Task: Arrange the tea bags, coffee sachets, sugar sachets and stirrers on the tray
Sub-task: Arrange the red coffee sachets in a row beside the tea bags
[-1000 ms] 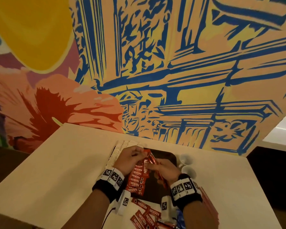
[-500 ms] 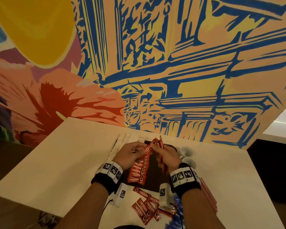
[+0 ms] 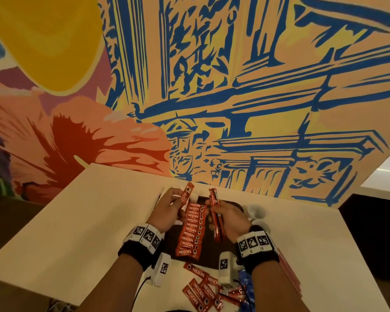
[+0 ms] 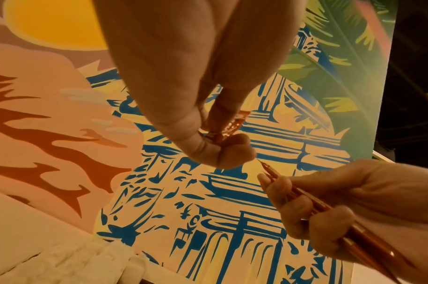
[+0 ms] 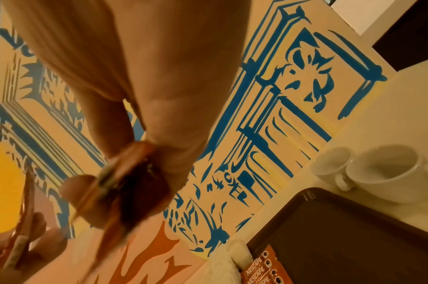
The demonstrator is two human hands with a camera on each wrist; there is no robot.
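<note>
A dark tray (image 3: 232, 246) lies on the white table, with a column of red Nescafe coffee sachets (image 3: 191, 230) laid down its left part. My left hand (image 3: 167, 210) is raised above the tray's far left and pinches one red sachet (image 3: 186, 194), seen between thumb and fingertips (image 4: 229, 130) in the left wrist view. My right hand (image 3: 229, 216) grips a small bundle of red sachets (image 3: 216, 216) upright over the tray's middle; that bundle (image 5: 125, 184) is blurred in the right wrist view. A row of white sachets (image 5: 222, 267) lies beyond the tray's left edge.
Loose red sachets (image 3: 200, 289) lie on the table near me, in front of the tray. Two white cups (image 3: 256, 210) stand right of the tray (image 5: 349, 240). A flat red stack (image 3: 288, 275) sits by my right forearm. The painted wall rises just behind the table.
My hands have come apart. The left lifted one sachet up and away to the left, while the right keeps the remaining bundle. The head view tilted slightly.
</note>
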